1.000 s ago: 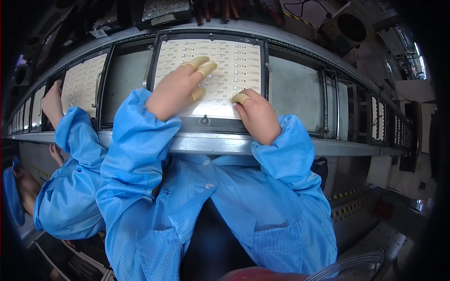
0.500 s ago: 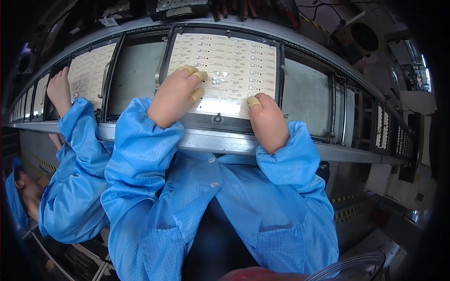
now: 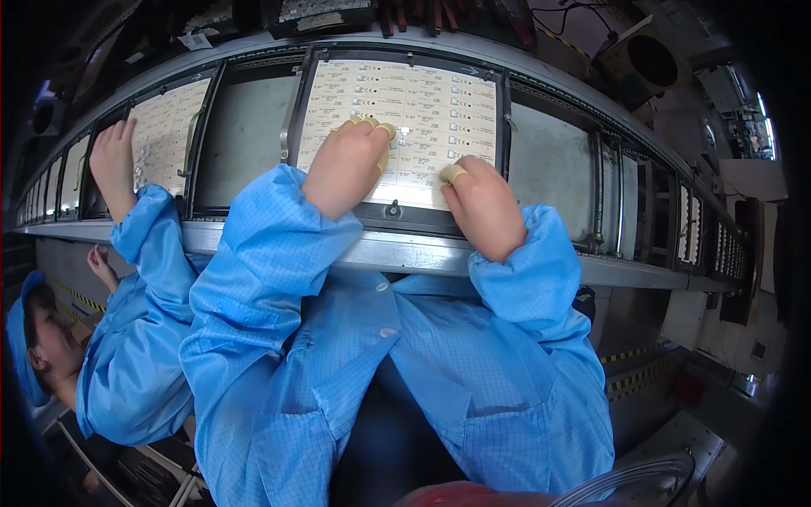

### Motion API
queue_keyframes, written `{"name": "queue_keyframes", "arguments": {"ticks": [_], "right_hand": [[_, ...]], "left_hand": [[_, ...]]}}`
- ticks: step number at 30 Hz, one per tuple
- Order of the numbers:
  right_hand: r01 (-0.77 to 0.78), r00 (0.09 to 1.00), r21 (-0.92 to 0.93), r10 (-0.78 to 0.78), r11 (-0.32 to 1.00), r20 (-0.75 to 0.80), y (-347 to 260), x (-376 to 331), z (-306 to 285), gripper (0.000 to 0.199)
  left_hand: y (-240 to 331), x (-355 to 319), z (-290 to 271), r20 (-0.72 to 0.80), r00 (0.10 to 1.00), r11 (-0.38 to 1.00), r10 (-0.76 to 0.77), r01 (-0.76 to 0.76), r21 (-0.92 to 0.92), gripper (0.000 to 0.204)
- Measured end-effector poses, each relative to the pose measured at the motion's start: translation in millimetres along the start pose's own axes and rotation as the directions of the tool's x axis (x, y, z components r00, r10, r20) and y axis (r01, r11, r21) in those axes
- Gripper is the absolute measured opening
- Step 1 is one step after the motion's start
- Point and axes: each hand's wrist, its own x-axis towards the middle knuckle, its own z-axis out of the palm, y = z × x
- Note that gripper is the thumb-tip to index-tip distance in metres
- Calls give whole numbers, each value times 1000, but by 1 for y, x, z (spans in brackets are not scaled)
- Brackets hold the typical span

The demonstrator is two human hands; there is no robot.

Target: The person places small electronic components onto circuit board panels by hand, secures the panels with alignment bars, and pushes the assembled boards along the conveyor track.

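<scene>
A cream panel [image 3: 338, 84] printed with rows of identical labels lies in a black frame [image 3: 504, 127] on the conveyor in front of me. My left hand [image 3: 348, 165], with pale yellow finger cots, is over the panel's middle. Its fingers are curled inward, and what they hold, if anything, is hidden. Small shiny metal pieces [image 3: 400, 139] lie loose beside these fingertips. My right hand [image 3: 483, 204] is at the panel's lower right, thumb and cot-covered index finger drawn together. Whatever is in that pinch is too small to make out. Similar small metal parts [image 3: 454, 128] sit in a column on the panel's right side.
To the left, a co-worker's hand [image 3: 112, 160] rests by another framed panel [image 3: 169, 114]. Metal rails [image 3: 405, 253] edge the conveyor. Bare grey plates [image 3: 553, 173] lie between frames. Bins of parts [image 3: 325, 19] and red-handled tools [image 3: 422, 15] stand behind.
My left hand has moved right, closer to the loose metal pieces, its fingers more curled. My right hand has shifted slightly up the panel. The co-worker's head and hands have moved.
</scene>
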Motion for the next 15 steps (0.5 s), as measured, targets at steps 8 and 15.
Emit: {"name": "queue_keyframes", "arguments": {"ticks": [8,15], "right_hand": [[54,999,17,-54,998,-7,8,65,13,20],[-26,998,19,25,999,63,18,75,31,19]], "left_hand": [[-1,-15,-23,-20,986,928,-167,150,-341,22],[-13,-30,-39,85,951,875,-298,308,-374,17]]}}
